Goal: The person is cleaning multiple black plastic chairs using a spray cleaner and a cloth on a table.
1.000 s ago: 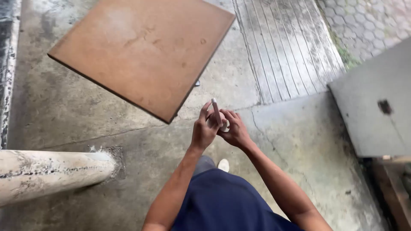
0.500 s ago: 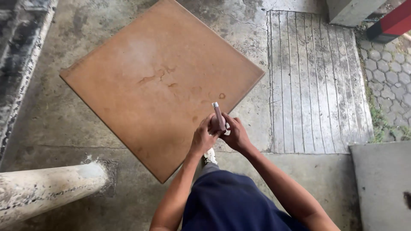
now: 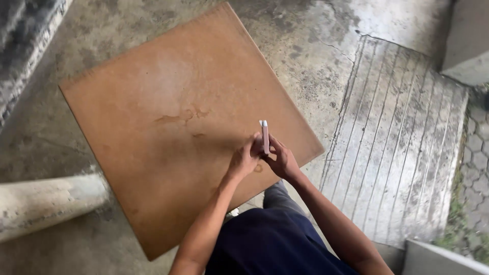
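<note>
A large square brown tile (image 3: 168, 127) lies flat on the concrete floor, with faint stains near its middle. Over the tile's near right part, my left hand (image 3: 244, 160) and my right hand (image 3: 282, 162) meet and both grip a small slim pinkish stick-like object (image 3: 265, 136) with a white tip, held upright between the fingers. Which hand bears most of it is hard to tell. My dark blue trousers (image 3: 270, 244) fill the bottom of the view.
A pale rounded concrete post (image 3: 48, 203) lies at the left. A grooved concrete ramp (image 3: 402, 147) runs along the right, with hexagon paving (image 3: 476, 142) and grass beyond. A grey block (image 3: 466, 40) sits at top right, a raised kerb (image 3: 25, 56) at far left.
The view has swung so the tile now sits under my hands instead of ahead. Both hands stay joined on the small stick, which is still upright.
</note>
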